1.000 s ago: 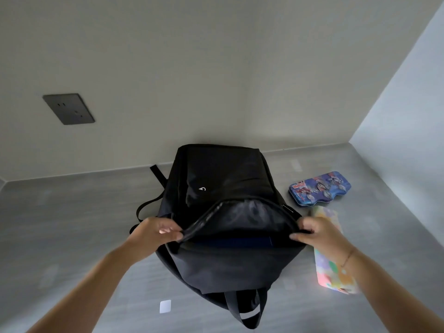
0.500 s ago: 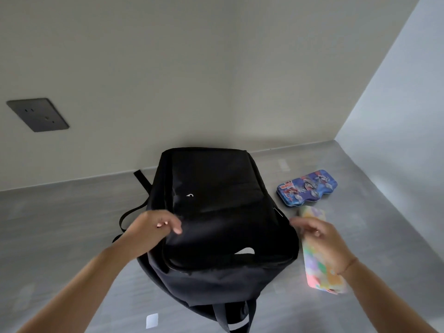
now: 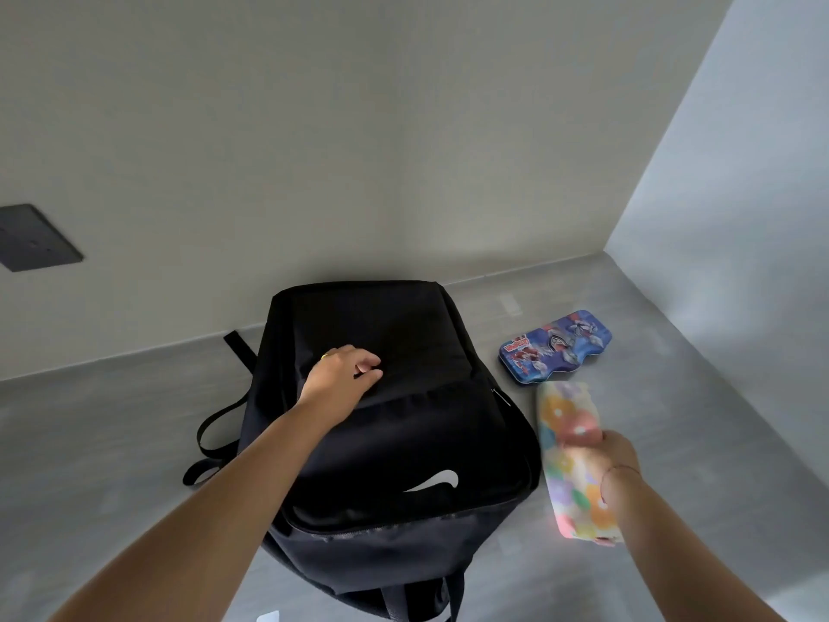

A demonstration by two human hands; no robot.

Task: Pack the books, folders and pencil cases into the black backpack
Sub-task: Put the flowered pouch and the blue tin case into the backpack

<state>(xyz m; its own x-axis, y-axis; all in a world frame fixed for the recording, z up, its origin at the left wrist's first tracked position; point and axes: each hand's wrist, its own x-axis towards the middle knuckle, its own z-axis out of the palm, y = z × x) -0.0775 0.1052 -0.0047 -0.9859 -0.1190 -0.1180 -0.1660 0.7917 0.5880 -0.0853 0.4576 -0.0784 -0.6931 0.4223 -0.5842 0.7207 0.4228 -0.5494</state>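
Observation:
The black backpack (image 3: 394, 446) lies flat on the grey surface with its flap down and a white logo facing up. My left hand (image 3: 343, 374) rests on its upper front panel, fingers curled and pinching the fabric. Just right of the bag, my right hand (image 3: 617, 464) grips the pastel flower-patterned pencil case (image 3: 567, 451) at its middle. A blue tin pencil case (image 3: 556, 345) with cartoon figures lies farther back on the right, untouched. The bag's inside is hidden.
The grey surface (image 3: 112, 442) meets a beige wall at the back and a pale wall (image 3: 740, 195) on the right, forming a corner. A dark socket plate (image 3: 36, 237) sits on the back wall. Backpack straps (image 3: 215, 433) trail left.
The backpack's mouth, held open by both hands, has dropped closed. My left hand moved up onto the front panel. My right hand left the bag and took hold of the pastel pencil case.

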